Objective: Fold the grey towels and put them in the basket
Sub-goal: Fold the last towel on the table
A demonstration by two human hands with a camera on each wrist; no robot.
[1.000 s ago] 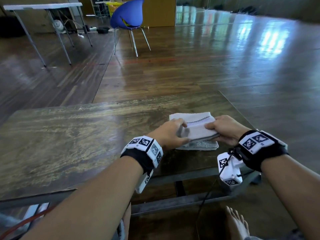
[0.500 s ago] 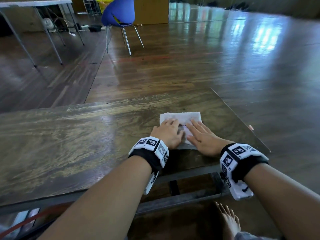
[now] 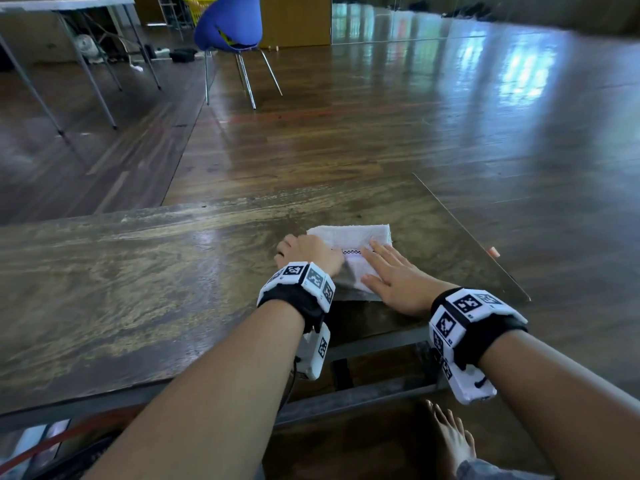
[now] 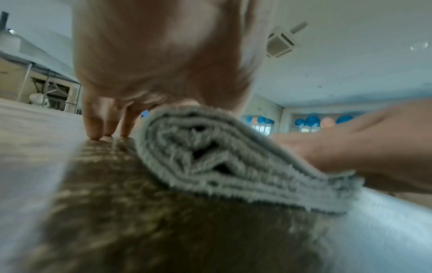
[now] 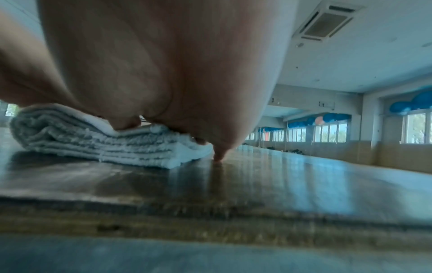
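Observation:
A grey towel (image 3: 349,237), folded into a small thick rectangle, lies on the wooden table (image 3: 138,289) near its right end. My left hand (image 3: 304,252) sits at the towel's left fold. In the left wrist view, its fingertips (image 4: 93,133) touch the table just beside the layered towel (image 4: 210,157). My right hand (image 3: 398,278) lies flat with straight fingers on the near right part of the towel. In the right wrist view, this palm (image 5: 163,64) presses down on the towel (image 5: 93,140). A yellow basket (image 3: 204,1) shows far back.
The table's right edge (image 3: 485,251) runs close to the towel. A blue chair (image 3: 228,26) and a folding table (image 3: 69,1) stand far off on the wooden floor. My bare foot (image 3: 453,441) is under the table's near edge.
A second ago both hands held a raised layer of the towel. That layer now lies down, and both hands rest on the folded towel, the right one flat.

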